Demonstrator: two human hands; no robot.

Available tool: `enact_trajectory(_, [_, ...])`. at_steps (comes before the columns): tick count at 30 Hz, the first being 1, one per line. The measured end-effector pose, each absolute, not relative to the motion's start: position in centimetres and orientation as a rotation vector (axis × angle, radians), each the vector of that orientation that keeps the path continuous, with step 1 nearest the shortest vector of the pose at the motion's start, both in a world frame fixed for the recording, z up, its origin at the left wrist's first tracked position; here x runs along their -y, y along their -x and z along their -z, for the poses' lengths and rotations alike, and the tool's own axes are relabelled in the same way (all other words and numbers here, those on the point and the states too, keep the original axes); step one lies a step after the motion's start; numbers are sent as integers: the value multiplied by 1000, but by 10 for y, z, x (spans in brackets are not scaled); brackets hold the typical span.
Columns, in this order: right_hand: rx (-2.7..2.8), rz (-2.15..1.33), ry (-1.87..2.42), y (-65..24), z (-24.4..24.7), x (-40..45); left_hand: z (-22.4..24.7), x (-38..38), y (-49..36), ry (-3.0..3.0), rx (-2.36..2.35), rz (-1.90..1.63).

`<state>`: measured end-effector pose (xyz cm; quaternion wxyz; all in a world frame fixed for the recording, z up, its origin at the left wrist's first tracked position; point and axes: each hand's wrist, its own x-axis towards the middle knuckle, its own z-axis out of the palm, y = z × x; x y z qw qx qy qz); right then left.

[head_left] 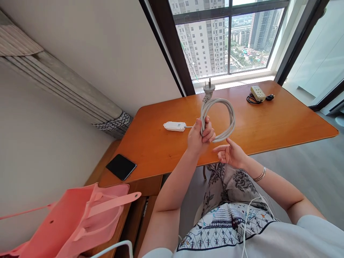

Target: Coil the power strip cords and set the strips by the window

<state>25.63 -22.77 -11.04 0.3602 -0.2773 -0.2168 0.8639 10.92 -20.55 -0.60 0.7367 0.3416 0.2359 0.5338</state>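
A white power cord [231, 120] is wound into a loose coil, held up over the wooden table. My left hand [200, 136] wraps its fingers round the coil's left side. The cord's plug [209, 87] sticks up above that hand, prongs pointing upward. From the coil a short length runs left to a white power strip [174, 126], which lies on the table. Just below the coil, at the table's front edge, my right hand [231, 153] has its fingers apart and holds nothing.
A brown wooden table [161, 154] stands against the window. Towards its far right lies a cream socket block [258, 93] with a black cord and plug. A black tablet or phone [121, 167] rests at the left corner. Beside it is a pink bag [75, 215].
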Motion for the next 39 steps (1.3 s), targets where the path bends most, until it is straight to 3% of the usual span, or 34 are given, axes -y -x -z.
enact_trajectory(4, [274, -2109, 434, -247, 104, 217, 7, 223, -116, -741, -502, -1229])
enact_trajectory(7, [238, -1930, 460, -258, 97, 198, 9, 233, -112, -756, -539, -1305])
enact_trajectory(18, [1096, -1279, 1020, -277, 81, 183, 39, 206, -80, -535, -649, -1107])
enact_trajectory(27, [1038, -1418, 955, -278, 80, 181, 54, 196, -76, -677, -678, -789])
enact_trajectory(39, [1522, -1107, 1119, -297, 73, 183, 81, 163, -86, -1323, -791, -924])
